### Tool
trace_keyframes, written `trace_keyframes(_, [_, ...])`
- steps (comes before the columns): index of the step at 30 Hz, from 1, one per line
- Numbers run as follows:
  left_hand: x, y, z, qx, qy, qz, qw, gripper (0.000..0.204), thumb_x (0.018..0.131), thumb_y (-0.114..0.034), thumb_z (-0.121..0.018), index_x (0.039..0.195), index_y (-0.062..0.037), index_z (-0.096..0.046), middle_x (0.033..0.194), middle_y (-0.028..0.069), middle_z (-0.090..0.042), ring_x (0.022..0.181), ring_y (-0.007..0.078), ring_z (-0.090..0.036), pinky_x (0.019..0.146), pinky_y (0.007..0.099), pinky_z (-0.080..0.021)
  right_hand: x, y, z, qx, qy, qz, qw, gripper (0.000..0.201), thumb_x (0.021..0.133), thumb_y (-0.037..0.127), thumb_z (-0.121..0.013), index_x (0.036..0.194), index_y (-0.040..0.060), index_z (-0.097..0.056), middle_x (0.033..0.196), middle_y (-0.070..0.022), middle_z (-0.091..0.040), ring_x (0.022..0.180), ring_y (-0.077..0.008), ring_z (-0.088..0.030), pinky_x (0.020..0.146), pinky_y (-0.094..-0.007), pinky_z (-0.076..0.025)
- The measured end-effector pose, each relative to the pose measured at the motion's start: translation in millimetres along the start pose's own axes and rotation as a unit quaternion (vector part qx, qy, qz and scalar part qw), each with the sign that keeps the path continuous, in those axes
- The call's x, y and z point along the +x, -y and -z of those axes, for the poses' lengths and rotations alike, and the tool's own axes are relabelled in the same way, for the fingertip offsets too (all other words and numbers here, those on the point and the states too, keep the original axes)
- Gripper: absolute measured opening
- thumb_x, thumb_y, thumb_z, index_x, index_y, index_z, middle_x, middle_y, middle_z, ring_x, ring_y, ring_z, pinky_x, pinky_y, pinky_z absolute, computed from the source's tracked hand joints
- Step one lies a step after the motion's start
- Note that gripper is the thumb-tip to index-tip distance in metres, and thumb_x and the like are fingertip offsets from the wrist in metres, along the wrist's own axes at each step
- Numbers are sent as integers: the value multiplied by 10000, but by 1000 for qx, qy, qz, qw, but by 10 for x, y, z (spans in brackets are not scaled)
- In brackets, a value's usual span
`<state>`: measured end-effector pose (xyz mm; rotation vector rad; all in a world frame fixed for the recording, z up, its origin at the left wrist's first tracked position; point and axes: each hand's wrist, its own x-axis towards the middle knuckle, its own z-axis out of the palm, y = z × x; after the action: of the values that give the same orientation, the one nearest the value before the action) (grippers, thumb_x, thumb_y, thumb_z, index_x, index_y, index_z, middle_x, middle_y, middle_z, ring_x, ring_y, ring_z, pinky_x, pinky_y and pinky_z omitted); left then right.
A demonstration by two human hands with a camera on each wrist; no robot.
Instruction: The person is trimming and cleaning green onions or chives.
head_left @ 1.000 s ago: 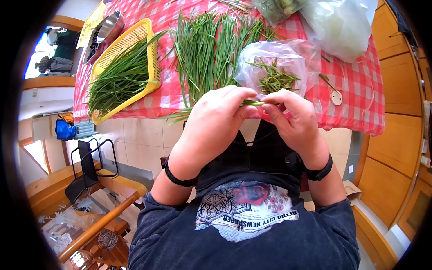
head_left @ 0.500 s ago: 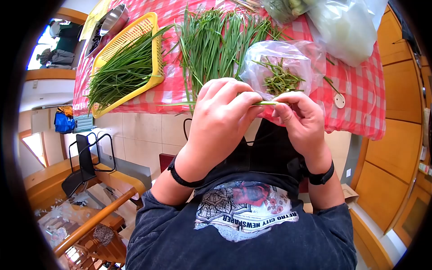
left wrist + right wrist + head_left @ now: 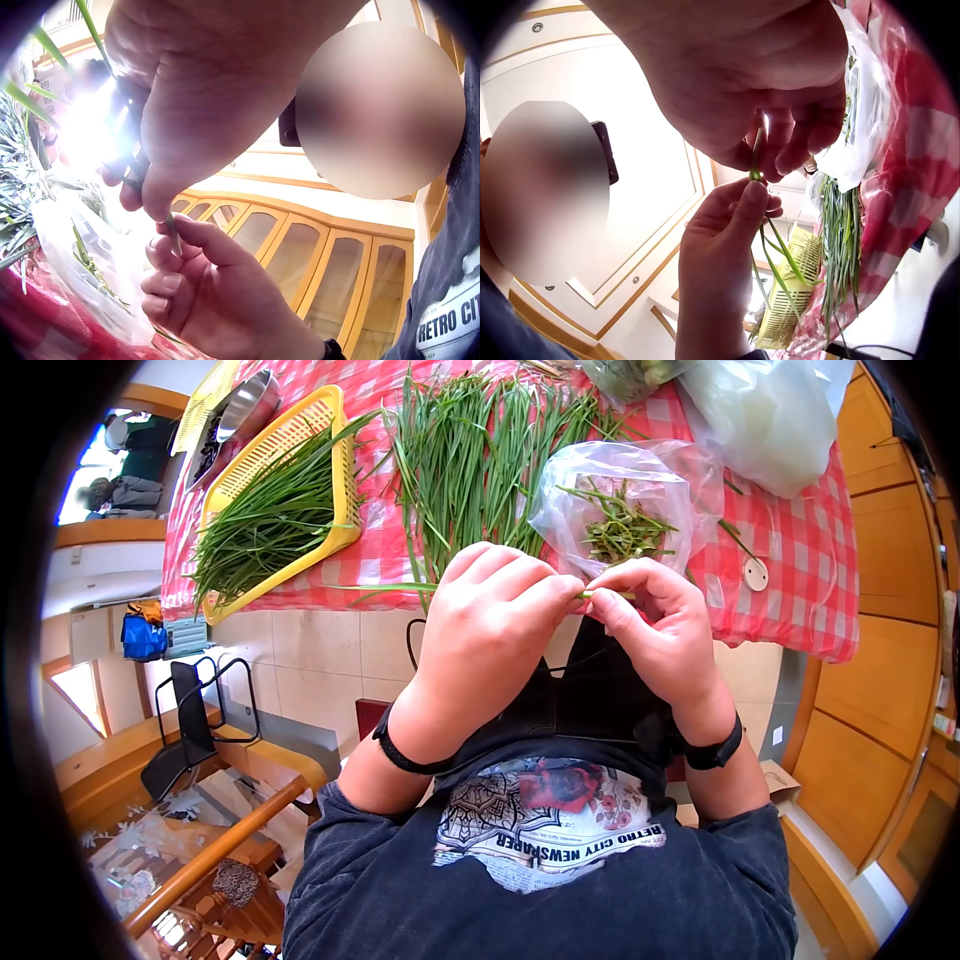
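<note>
My left hand (image 3: 490,625) grips a few green garlic chives (image 3: 757,169) near their base, over the table's front edge. The leaves trail out past the left side of that hand and hang loose in the right wrist view. Thumb and fingers of my right hand (image 3: 660,622) pinch the pale stem end, with the fingertips of both hands close together. Just beyond them, an open clear plastic bag (image 3: 560,510) holds short stem trimmings (image 3: 625,530). A wide layer of chives (image 3: 470,470) lies on the table past my left hand.
A yellow basket (image 3: 345,480) with more chives stands at the left, near a metal bowl (image 3: 250,405). Filled plastic bags (image 3: 770,430) sit at the back right. A white disc (image 3: 755,573) and loose stems lie on the red checked tablecloth (image 3: 735,615).
The hands drew slightly apart along the chives, then the right fingertips came back against the left ones. The trailing leaves now lie in a narrower, straighter strand than a second ago.
</note>
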<state>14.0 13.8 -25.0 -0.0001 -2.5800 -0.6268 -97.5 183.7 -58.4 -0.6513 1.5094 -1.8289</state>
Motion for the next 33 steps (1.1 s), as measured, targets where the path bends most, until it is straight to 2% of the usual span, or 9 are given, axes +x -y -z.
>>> trace_keyframes(6, [-9, 21, 16, 22, 4, -14, 1000, 164, 815, -96, -816, 966, -94, -753, 883, 35, -724, 846, 253, -680, 815, 397, -510, 7, -7, 46, 23, 11, -39, 999, 115, 1040, 75, -669, 1101, -16, -703, 974, -43, -759, 844, -49, -666, 724, -203, -515])
trace_keyframes(11, [-6, 19, 52, 20, -4, -8, 1000, 164, 816, -82, -813, 969, -86, -752, 880, 38, -723, 836, 252, -680, 809, 393, -512, 44, -65, 110, 40, -75, -37, 996, 156, 1091, 148, -590, 1030, 19, -651, 836, -10, -700, 728, -55, -613, 673, -212, -500])
trace_keyframes(14, [-12, 41, 73, 14, -9, 2, 1000, 170, 817, -74, -813, 975, -80, -750, 881, 41, -723, 832, 252, -681, 806, 391, -513, 47, -117, 243, 41, -71, -22, 996, 209, 1112, 202, -562, 1004, 34, -624, 773, -3, -658, 678, -55, -581, 629, -216, -476])
trace_keyframes(19, [-7, 23, 81, 9, -4, 9, 1000, 176, 820, -73, -814, 984, -77, -749, 883, 45, -722, 836, 255, -683, 804, 393, -513, 30, -82, 388, -94, -19, -21, 995, 235, 1123, 234, -551, 1028, 32, -626, 759, -19, -671, 659, -49, -570, 595, -214, -448])
trace_keyframes(22, [-3, 16, 83, 11, -4, 12, 1000, 172, 825, -75, -811, 986, -80, -750, 885, 45, -721, 844, 257, -683, 803, 395, -513, 43, 20, 268, -151, -10, -35, 988, 199, 1106, 154, -564, 996, 13, -653, 833, -38, -698, 667, -59, -578, 602, -223, -452])
trace_keyframes(24, [-1, 14, 86, 9, 6, 22, 1000, 170, 830, -78, -809, 990, -85, -752, 886, 46, -719, 847, 261, -682, 802, 398, -513, 87, 83, 55, -63, -113, 38, 991, 204, 1077, 52, -554, 927, -12, -677, 920, -48, -708, 679, -74, -587, 616, -231, -457])
trace_keyframes(26, [2, 17, 85, 10, 8, 24, 1000, 170, 831, -79, -809, 991, -87, -753, 886, 46, -718, 846, 262, -680, 801, 399, -513, 77, 55, 134, -51, -103, 25, 993, 214, 1010, -57, -517, 881, -25, -685, 974, -56, -705, 700, -90, -585, 642, -246, -467])
trace_keyframes(28, [0, 19, 85, 11, 11, 27, 1000, 170, 832, -80, -808, 993, -90, -754, 886, 46, -717, 845, 263, -679, 801, 400, -513, 89, -43, 264, -112, -7, 104, 988, 234, 958, -95, -472, 902, -19, -685, 933, -64, -699, 724, -96, -581, 665, -255, -472])
trace_keyframes(33, [11, 18, 92, 5, 27, 37, 999, 173, 834, -86, -808, 1000, -98, -762, 868, 47, -704, 826, 267, -671, 776, 402, -514, 41, 117, 240, -62, 1, 12, 998, 195, 956, -36, -501, 879, -9, -678, 860, -57, -672, 738, -112, -573, 675, -262, -470])
